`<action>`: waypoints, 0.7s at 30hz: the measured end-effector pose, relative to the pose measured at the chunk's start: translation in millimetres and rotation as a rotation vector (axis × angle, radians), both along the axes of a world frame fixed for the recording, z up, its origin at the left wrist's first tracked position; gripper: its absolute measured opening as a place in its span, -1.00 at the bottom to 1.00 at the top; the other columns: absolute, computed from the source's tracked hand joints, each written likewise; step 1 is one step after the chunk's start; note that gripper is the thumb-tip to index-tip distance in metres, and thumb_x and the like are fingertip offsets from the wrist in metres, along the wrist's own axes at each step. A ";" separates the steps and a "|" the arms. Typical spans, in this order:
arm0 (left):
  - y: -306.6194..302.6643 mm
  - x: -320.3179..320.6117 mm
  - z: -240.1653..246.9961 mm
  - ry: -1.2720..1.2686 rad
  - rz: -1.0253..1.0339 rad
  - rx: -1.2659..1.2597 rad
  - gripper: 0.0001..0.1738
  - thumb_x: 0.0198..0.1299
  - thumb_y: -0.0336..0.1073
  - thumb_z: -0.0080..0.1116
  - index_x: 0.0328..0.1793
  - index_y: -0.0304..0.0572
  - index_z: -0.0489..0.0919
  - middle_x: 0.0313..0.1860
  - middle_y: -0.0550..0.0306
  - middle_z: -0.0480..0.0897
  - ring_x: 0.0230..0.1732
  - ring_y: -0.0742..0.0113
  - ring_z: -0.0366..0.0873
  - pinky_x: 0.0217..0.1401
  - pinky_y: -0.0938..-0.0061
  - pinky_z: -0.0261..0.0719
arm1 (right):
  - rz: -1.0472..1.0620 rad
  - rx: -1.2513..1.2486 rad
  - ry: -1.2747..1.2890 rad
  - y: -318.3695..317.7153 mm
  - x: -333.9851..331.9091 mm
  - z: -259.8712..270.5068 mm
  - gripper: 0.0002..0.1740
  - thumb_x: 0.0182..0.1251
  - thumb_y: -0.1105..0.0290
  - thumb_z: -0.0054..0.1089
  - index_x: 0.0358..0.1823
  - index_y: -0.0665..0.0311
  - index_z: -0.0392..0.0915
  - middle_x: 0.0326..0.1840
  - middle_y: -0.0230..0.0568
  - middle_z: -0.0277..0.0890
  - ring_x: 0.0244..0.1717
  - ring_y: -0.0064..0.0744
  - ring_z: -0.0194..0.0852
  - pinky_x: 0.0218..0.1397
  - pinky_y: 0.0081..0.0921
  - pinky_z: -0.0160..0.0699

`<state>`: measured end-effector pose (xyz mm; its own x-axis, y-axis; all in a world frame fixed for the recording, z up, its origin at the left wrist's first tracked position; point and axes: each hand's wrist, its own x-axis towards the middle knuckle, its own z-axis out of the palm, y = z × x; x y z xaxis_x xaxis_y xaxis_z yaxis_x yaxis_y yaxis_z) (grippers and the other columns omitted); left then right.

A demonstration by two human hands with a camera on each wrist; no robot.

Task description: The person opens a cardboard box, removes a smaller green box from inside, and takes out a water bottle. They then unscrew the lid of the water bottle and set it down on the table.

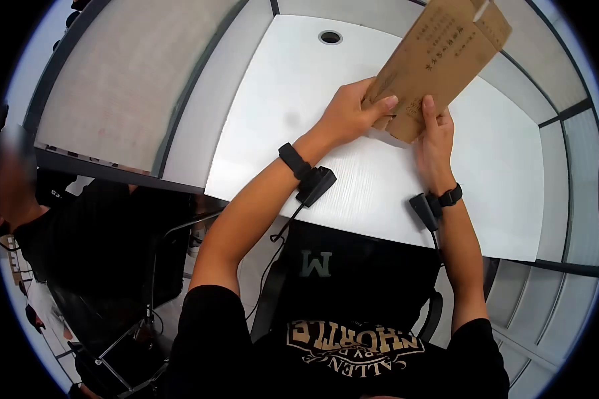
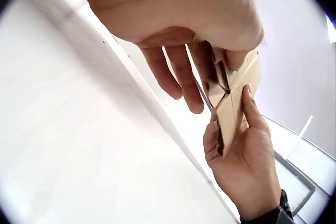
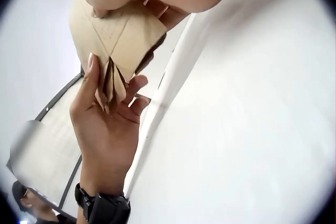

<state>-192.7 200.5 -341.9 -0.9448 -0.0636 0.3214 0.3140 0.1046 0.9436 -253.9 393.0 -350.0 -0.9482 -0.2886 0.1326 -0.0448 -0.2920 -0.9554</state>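
A flattened brown cardboard box (image 1: 432, 60) with printed dark characters is held up above the white table, tilted to the upper right. My left hand (image 1: 349, 116) grips its lower left corner, thumb on the printed face. At the lower right edge my right hand (image 1: 436, 143) pinches it, thumb on the front and fingers behind. Folded layers of the cardboard (image 2: 227, 108) show at the near end in the left wrist view, between the two hands. In the right wrist view, creased flaps of the cardboard (image 3: 118, 40) meet beside the left hand's thumb.
The white table (image 1: 266, 100) has a round cable hole (image 1: 330, 36) near its back edge and grey partitions (image 1: 133, 86) around it. A black chair (image 1: 113, 279) and a person in black (image 1: 80, 219) are at the left. Cables hang from both wrist cameras.
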 end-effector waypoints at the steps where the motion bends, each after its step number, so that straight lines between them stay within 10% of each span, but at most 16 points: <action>1: 1.8 -0.8 -1.8 0.072 0.052 -0.011 -0.50 0.48 -0.03 0.31 0.19 -0.42 0.65 -0.24 0.06 0.79 -0.23 0.36 0.72 -0.09 0.41 0.68 | -0.004 0.031 0.002 -0.4 -0.9 -0.6 -0.40 0.62 -0.03 0.27 0.30 0.41 0.55 0.21 -0.17 0.68 0.15 -0.46 0.66 0.24 -0.47 0.66; 11: 2.5 29.6 36.3 0.178 0.443 -0.077 -0.63 0.50 -0.15 0.28 0.12 -0.36 0.61 -0.37 0.01 0.77 -0.35 0.32 0.76 -0.24 0.43 0.65 | 0.031 0.204 0.013 2.0 -0.5 5.5 -0.37 0.67 -0.14 0.11 0.29 0.34 0.58 0.10 -0.12 0.73 -0.01 -0.47 0.72 -0.03 -0.55 0.68; 17: 10.9 168.5 84.9 0.305 0.617 0.038 -0.54 0.51 -0.36 0.27 0.39 -0.52 0.49 0.13 -0.03 0.74 0.08 0.38 0.68 0.16 0.46 0.64 | 0.115 0.301 0.005 3.7 3.5 8.5 -0.42 0.69 -0.13 0.07 -0.01 0.33 0.70 -0.23 -0.25 0.72 -0.36 -0.57 0.64 -0.23 -0.63 0.57; 21: -3.8 265.7 71.4 0.238 1.092 -0.131 -0.39 0.50 -0.26 0.30 0.53 -0.45 0.38 0.33 -0.05 0.60 0.28 0.27 0.56 0.34 0.35 0.56 | 0.154 0.298 0.026 3.2 5.2 5.4 -0.45 0.67 -0.09 0.12 -0.18 0.31 0.71 -0.39 -0.33 0.64 -0.46 -0.63 0.54 -0.29 -0.64 0.53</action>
<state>73.0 196.6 -270.5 -0.3173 -0.7717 0.5512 0.1644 0.5277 0.8334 -248.7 396.2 -344.6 -0.8879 -0.4579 0.0447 -0.0478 -0.0048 -0.9988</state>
